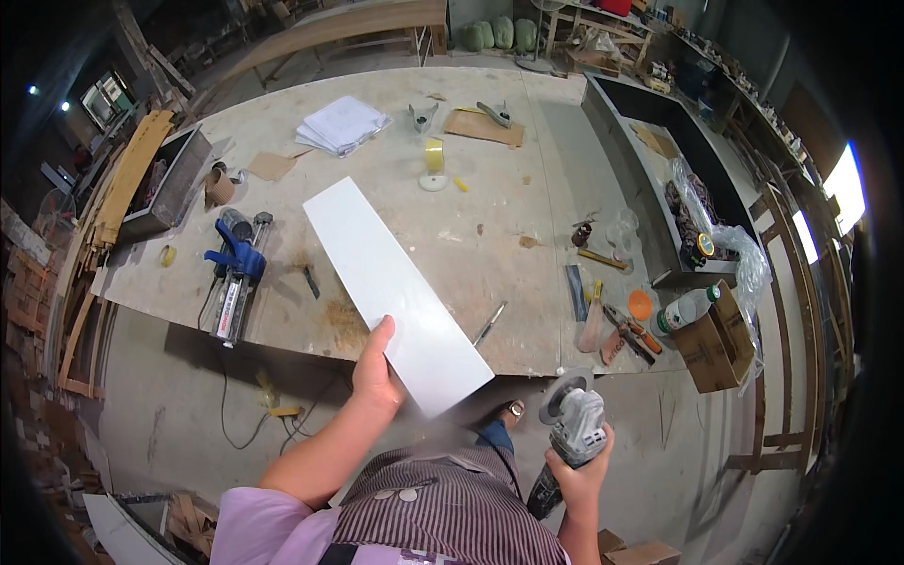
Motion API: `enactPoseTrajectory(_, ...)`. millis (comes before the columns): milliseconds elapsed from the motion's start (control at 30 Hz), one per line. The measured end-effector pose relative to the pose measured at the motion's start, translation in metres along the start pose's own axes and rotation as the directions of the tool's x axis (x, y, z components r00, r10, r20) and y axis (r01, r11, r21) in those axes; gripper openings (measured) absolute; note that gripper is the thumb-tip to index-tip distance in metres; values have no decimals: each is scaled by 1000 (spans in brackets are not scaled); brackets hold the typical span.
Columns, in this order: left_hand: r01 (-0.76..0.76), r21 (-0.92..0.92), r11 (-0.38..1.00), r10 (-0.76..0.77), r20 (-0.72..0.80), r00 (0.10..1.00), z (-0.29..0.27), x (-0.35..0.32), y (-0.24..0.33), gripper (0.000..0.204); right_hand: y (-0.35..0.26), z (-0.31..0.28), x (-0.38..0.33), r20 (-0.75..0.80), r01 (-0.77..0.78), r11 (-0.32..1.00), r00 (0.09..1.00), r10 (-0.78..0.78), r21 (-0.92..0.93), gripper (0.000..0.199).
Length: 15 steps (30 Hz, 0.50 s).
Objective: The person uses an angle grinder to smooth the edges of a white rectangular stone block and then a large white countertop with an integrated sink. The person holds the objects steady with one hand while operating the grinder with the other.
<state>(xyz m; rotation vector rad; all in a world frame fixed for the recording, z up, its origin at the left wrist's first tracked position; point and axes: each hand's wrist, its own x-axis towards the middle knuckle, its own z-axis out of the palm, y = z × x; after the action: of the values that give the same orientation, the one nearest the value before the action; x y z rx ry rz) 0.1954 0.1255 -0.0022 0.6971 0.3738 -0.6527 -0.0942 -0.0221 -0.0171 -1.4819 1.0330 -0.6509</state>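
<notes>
My left hand (pixel 379 367) grips a long white panel (pixel 400 292) near its lower end, with the thumb on top and the fingers hidden underneath. The panel slants over the table's front edge, its far end toward the table's middle. Off the front edge, my right hand (pixel 581 471) is wrapped round the body of an angle grinder (pixel 576 424). The grinder's disc (pixel 567 394) faces the panel's near right corner and is apart from it. On the table beside the panel lies a thin pen-like tool (pixel 490 322).
A blue caulking gun (pixel 235 273) lies left on the worktable (pixel 452 226). Papers (pixel 344 124) and a yellow tape roll (pixel 433 155) are farther back. Right are a hammer (pixel 605 261), pliers (pixel 633 339), a plastic bottle (pixel 686 309), a cardboard box (pixel 716 344) and a long dark trough (pixel 612 118).
</notes>
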Motion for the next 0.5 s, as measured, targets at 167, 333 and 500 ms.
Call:
enactPoseTrajectory(167, -49, -101, 994, 55, 61, 997, 25, 3, -28, 54, -2, -10, 6, -44, -27, 996, 999, 30, 80, 90)
enactPoseTrajectory(333, -70, -143, 987, 87, 118, 989, 54, 21, -53, 50, -3, -11, 22, -16, -53, 986, 998, 56, 157, 90)
enactPoseTrajectory(500, -28, -293, 956, 80, 167, 983, 89, 42, -74, 43, 13, -2, 47, 52, -113, 950, 993, 102, 292, 88)
